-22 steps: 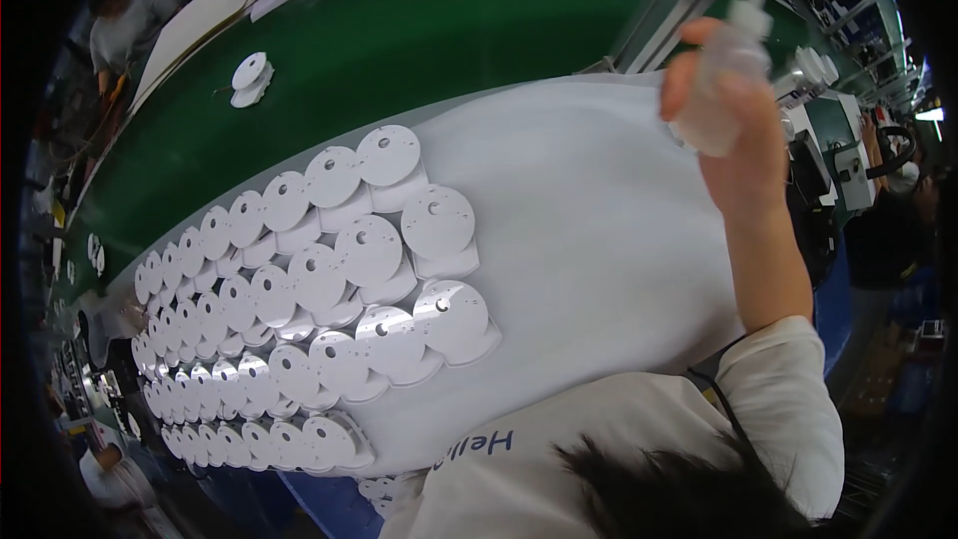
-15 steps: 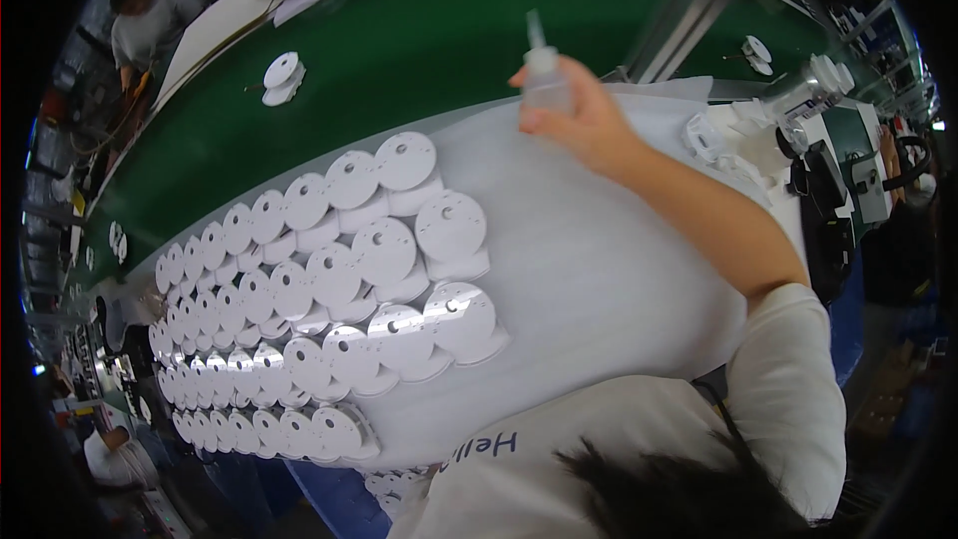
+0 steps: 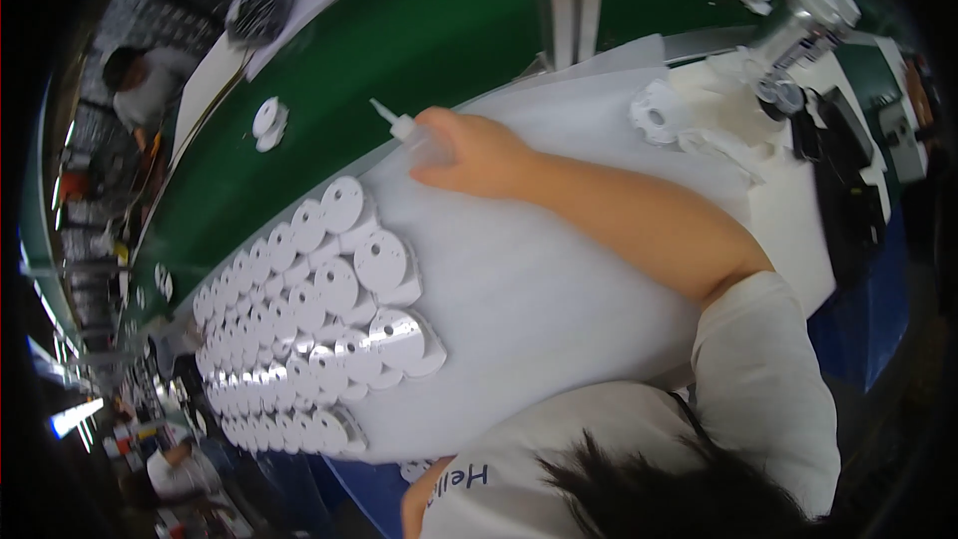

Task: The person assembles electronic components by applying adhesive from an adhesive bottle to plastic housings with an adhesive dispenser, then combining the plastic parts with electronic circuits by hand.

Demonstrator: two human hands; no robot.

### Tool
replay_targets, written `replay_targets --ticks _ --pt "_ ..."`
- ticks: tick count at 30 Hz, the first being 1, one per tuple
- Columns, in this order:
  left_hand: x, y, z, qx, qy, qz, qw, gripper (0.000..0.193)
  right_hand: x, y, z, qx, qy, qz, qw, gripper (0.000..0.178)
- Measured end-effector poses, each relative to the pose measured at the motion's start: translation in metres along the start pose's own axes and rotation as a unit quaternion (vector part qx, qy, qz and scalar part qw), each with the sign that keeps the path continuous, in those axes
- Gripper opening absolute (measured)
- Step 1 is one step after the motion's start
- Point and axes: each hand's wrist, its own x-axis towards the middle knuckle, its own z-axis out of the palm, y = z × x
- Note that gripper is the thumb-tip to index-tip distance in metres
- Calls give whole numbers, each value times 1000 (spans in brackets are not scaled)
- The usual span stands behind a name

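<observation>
A dim workshop surrounds a long green table (image 3: 449, 30), with a metal post (image 3: 576, 0) rising behind a pale sheet (image 3: 539, 289) and a co-worker (image 3: 155, 90) beyond, at the upper left. Rows of white discs (image 3: 384, 260) lie on the sheet's left portion, many overlapping their neighbours. A separate white piece (image 3: 267, 120) sits on the bare green, and clear jars (image 3: 798, 32) are at the far right. The right hand (image 3: 479, 155) has its fingers wrapped round a translucent squeeze bottle (image 3: 429, 148), which is held near the sheet's far edge, beyond and to the right of the nearest disc; its thin nozzle (image 3: 382, 112) points up and leftward. The left hand is out of the picture, so I cannot tell how its fingers stand. The step in hand looks like holding the bottle beside the discs; the next move, I judge, calls for a steady grip and for keeping nozzle and forearm clear of the overlapping pieces
</observation>
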Motion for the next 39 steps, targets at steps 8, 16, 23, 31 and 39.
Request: replay_targets --ticks 8,16,23,31,39 --pt "-105 54 14 -33 109 -32 993 33 -7 -7 -8 -26 -26 -12 999 51" --pt "-67 61 -207 130 563 15 816 30 -6 -7 -4 -22 -62 -3 998 45" --pt "-10 -15 -382 117 731 -196 643 54 -7 -4 1 10 -12 -45 999 45" --pt "28 12 -401 109 650 -241 712 64 -2 -3 -3 48 -30 4 998 42" --pt "26 41 -366 202 652 -160 713 68 -5 2 -10 132 -26 -73 988 46"
